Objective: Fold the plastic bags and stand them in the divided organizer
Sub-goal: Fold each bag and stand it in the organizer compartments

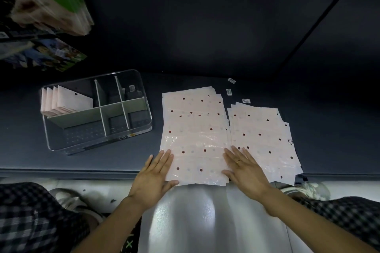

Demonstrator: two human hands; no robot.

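Currently: Both Hands Flat on Bag Stack

Left hand (pixel 153 174) and right hand (pixel 244 168) press the near edge of the bag stack (pixel 195 129) on the worktop (pixel 133 150), grip wide, fingers straight. Folded bags (pixel 61 100), apparently four, stand in the organizer (pixel 96 109), far-left compartment.

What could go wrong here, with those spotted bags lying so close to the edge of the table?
The stack of bags under both hands, left hand and right hand, overhangs the table edge, so glossy sheets might slide off. The stack touches or overlaps the second pile, so a bag from it could get dragged along. In the organizer, the folded bags lean, so they might tip over.
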